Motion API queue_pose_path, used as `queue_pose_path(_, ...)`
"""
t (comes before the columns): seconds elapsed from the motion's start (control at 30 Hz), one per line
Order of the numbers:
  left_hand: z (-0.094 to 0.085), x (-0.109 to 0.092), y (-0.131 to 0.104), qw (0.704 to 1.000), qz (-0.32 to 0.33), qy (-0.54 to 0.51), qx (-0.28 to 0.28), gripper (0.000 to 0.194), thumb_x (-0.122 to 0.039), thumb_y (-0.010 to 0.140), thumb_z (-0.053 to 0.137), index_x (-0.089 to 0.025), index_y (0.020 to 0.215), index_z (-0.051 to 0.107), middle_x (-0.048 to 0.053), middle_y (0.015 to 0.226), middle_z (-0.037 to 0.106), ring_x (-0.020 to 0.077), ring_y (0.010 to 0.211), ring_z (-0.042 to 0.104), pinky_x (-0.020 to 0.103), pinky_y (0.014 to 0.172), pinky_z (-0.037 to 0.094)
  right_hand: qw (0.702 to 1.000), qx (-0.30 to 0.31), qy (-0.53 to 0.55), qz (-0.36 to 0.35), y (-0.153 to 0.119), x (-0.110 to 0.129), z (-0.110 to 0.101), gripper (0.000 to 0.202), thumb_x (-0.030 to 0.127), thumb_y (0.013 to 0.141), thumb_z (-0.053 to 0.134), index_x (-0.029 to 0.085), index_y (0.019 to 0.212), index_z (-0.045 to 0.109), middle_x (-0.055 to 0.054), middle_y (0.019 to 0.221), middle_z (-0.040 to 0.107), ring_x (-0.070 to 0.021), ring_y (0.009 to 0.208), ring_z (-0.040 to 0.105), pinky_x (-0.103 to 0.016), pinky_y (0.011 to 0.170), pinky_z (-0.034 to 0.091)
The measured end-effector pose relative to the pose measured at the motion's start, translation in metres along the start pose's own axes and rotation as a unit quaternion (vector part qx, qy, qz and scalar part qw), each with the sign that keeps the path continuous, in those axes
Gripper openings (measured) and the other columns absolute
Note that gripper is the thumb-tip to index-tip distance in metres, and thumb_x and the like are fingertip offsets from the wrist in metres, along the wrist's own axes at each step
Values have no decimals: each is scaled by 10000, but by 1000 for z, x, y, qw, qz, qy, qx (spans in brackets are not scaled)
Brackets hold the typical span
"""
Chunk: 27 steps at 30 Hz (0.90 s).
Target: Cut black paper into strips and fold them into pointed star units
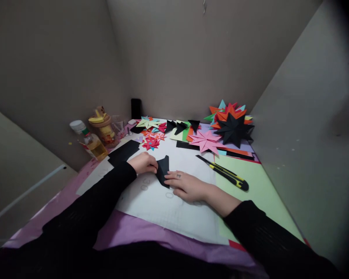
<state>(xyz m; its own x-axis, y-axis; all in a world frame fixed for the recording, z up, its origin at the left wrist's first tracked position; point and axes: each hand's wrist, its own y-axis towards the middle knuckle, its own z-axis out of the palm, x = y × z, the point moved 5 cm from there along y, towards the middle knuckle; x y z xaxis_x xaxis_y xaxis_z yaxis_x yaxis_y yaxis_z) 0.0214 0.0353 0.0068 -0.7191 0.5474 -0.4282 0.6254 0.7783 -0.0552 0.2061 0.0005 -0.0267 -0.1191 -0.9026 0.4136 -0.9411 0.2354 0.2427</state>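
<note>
A partly folded piece of black paper [163,170] lies on the white sheet [174,217] between my hands. Its left edge is pinched in the closed fingers of my left hand [144,162]. From the right, my right hand [187,186] lies over the lower right edge of the piece, fingers stretched out and a ring on one of them. Just behind my left hand are flat black paper sheets [125,152]. To the right of my right hand, a black and yellow utility knife [225,172] rests across the white sheet and a pale green sheet [250,197].
Folded black paper pieces [180,127] and a pink paper star [207,141] lie at the back. Several paper stars, a black one [235,130] in front, pile up back right. At the left stand a bottle [94,147] and a yellow-lidded cup [104,130]. Walls [186,58] enclose the table.
</note>
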Motion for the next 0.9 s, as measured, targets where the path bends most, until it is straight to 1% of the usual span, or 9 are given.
queue_pose_path(0.07,2,-7,-6,1000,17,16,5,110,-252,714,680,-229,818,702,21,852,706,174,856,601,277,850,317,1000,0,10,3,1,0,-1,486,213,805,535,156,1284,481,-129,1319,498,-220,1243,411,-413,1045,310)
queue_pose_path(0.13,8,-12,-11,998,37,50,-6,215,-217,709,683,-243,923,690,45,999,693,213,984,568,321,895,282,1000,2,10,3,1,0,-1,492,215,803,534,149,1287,478,-128,1321,495,-217,1238,415,-401,1046,312)
queue_pose_path(0.2,15,-18,-14,993,68,91,-11,277,-169,756,624,-263,1012,667,52,1118,658,224,1065,536,350,921,261,1000,5,4,2,1,1,-1,473,216,810,523,144,1277,492,-124,1321,494,-212,1236,415,-383,1047,313)
queue_pose_path(0.27,22,-19,-14,989,96,114,2,301,-131,801,552,-271,1045,658,50,1149,646,215,1076,542,356,916,276,1000,8,-2,3,1,1,0,476,215,818,509,148,1288,482,-118,1331,485,-209,1240,409,-376,1040,324)
queue_pose_path(0.37,27,-14,-9,988,111,102,36,267,-177,828,541,-267,1046,666,52,1128,659,201,1050,570,320,872,342,1000,15,-12,3,1,1,2,503,225,832,494,164,1328,435,-112,1368,448,-217,1257,389,-394,1036,326)
queue_pose_path(0.53,18,-8,7,988,109,74,79,215,-315,791,617,-256,976,706,47,1012,706,174,954,615,218,780,415,998,49,-49,-2,2,2,6,486,249,864,465,165,1341,418,-129,1402,397,-245,1293,332,-454,1050,272)
queue_pose_path(0.67,8,-15,17,990,79,65,96,162,-291,775,625,-264,894,730,9,891,732,136,784,645,174,680,417,995,62,-79,20,1,4,4,480,277,871,449,175,1339,422,-126,1411,382,-266,1297,315,-477,1041,266)
queue_pose_path(0.77,8,-20,20,990,64,54,117,157,-238,745,646,-272,870,735,-16,848,730,110,730,633,151,657,400,994,69,-83,31,1,5,3,487,292,883,418,202,1361,387,-98,1416,381,-273,1323,260,-502,1046,240)
queue_pose_path(0.9,13,-8,26,988,24,38,148,133,-238,715,665,-250,826,738,-22,782,718,104,689,609,152,628,386,993,78,-77,44,0,1,6,517,296,874,434,219,1379,355,-82,1431,361,-292,1346,200,-519,1046,228)
